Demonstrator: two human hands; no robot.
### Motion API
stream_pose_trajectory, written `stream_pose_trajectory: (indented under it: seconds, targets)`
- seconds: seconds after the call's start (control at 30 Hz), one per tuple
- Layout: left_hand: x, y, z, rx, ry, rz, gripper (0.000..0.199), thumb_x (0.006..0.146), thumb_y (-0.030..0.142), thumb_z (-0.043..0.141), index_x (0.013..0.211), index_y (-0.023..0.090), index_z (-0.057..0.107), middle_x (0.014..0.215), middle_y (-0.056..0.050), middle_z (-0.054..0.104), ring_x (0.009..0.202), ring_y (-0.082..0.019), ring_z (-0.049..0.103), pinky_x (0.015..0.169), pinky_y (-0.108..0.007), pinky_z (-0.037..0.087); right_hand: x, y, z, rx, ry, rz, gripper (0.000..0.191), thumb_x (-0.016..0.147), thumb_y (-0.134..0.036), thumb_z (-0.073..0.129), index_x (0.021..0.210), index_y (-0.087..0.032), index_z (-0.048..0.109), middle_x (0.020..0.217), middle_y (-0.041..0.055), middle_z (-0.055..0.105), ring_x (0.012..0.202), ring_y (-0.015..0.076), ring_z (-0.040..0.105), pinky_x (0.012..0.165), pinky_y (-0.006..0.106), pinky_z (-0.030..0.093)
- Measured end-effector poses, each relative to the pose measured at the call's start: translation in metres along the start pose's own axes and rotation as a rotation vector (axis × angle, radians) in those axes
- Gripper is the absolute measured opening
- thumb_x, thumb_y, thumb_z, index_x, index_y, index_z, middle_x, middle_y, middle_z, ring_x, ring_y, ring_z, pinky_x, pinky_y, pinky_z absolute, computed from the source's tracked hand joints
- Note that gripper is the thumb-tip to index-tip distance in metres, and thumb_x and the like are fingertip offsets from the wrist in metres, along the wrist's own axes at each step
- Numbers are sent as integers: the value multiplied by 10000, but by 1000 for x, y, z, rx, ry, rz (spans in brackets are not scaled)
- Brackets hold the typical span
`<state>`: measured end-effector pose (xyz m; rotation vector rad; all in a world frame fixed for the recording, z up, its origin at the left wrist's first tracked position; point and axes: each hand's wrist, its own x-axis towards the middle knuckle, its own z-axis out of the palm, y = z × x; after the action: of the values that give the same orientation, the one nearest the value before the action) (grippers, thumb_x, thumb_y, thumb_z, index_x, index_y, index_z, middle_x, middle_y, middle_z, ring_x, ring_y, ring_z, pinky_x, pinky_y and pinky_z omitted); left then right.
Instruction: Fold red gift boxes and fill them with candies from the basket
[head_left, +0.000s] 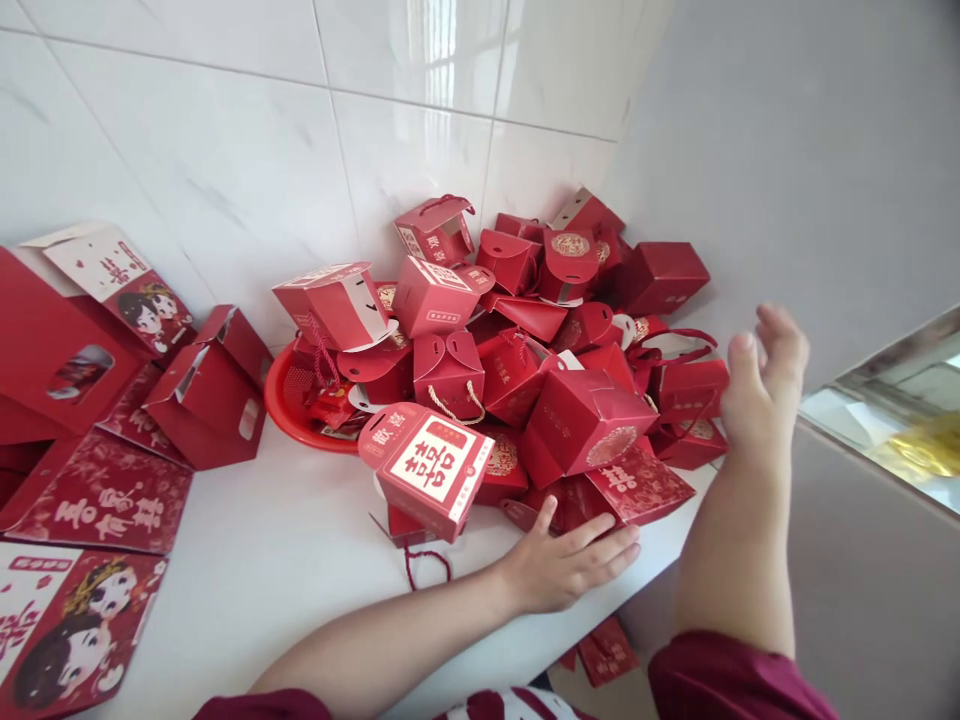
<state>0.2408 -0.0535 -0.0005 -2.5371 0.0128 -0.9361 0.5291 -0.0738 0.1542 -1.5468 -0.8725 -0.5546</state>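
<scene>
A heap of red gift boxes, many with gold or white Chinese lettering, rises from a red plastic basket [289, 425] and spills over the white tabletop. My left hand [566, 562] rests with spread fingers against the near side of the heap, by a dark red flat-sided box [637, 487]. To its upper left sits a box with a white double-happiness panel [435, 470]. My right hand [769, 375] is raised off the heap's right side, thumb and fingers apart, with nothing visible in it. A red box with a ribbon handle [686, 390] lies closest to it.
Larger red gift bags or boxes [206, 390] stand at the left, some printed with cartoon figures [82, 625]. White tiled wall [225, 150] backs the table, and a grey panel [787, 150] closes the right. Below the front edge lies a red packet [607, 650].
</scene>
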Motion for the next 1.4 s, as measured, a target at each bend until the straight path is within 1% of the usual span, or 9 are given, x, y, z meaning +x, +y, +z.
stream_pose_trajectory:
  seconds: [0.13,0.23,0.33,0.47,0.6,0.77,0.9,1.1,1.4]
  targets:
    - [3,-3,-4,-35,30,-19,528,909,292,484,1435,334,475,1622,11,230,1526,-298,-66,1143,-715,63,-102,-8,-26,66,146,28,473,918,-392,543,1321,-145,551,1370,157,538,1266,276,533,1043,515,400]
    - [12,-10,-9,-117,106,-42,498,922,303,469,1419,284,499,1601,-37,292,1531,-284,6,1148,-712,19,-165,-15,-36,132,93,85,600,894,-511,547,1383,-174,461,1433,150,475,1325,318,474,1077,607,344]
    - [23,-19,-20,-172,132,-96,471,933,315,470,1394,234,523,1579,-60,339,1530,-266,65,1165,-690,13,-206,-20,-36,153,8,63,847,796,-630,623,1472,-215,325,1539,154,325,1404,363,363,1090,667,294]
    - [24,-31,-47,-219,160,-141,454,904,264,519,1351,192,553,1543,-78,407,1511,-244,185,1197,-647,32,-238,-21,-29,136,-133,62,1188,670,-534,785,1565,-239,62,1640,147,39,1501,384,96,1140,692,155]
    - [10,-54,-89,-177,271,-160,479,855,258,614,1326,189,561,1592,-73,313,1461,-247,314,1222,-610,67,-248,-18,-25,128,-209,162,1310,652,-457,820,1557,-279,-110,1643,127,-98,1509,375,13,1139,701,111]
    - [-16,-92,-124,-32,256,-541,765,746,397,775,1411,174,470,1616,-132,222,1463,-358,267,1216,-613,56,-242,-7,-30,193,-225,292,1323,632,-411,842,1553,-312,-103,1629,157,71,1485,380,180,1100,696,236]
    - [-51,-104,-117,-121,190,-738,1135,638,491,846,1540,207,218,1628,-191,105,1469,-472,157,1154,-706,40,-239,5,-37,246,-146,258,1196,690,-526,762,1567,-264,-10,1606,172,150,1467,384,229,1089,690,255]
    - [-99,-101,-87,-607,331,-900,1364,528,469,912,1564,267,47,1636,-170,-17,1495,-453,0,1182,-660,85,-230,24,-33,251,138,124,1093,715,-745,583,1533,-141,182,1564,196,256,1434,398,292,1096,695,234]
    - [-99,-98,-81,-770,385,-975,1421,520,522,907,1566,253,-17,1599,-223,142,1476,-458,152,1160,-615,249,-214,27,-15,434,343,302,830,863,-738,98,1478,-228,322,1401,120,452,1349,397,435,954,728,409]
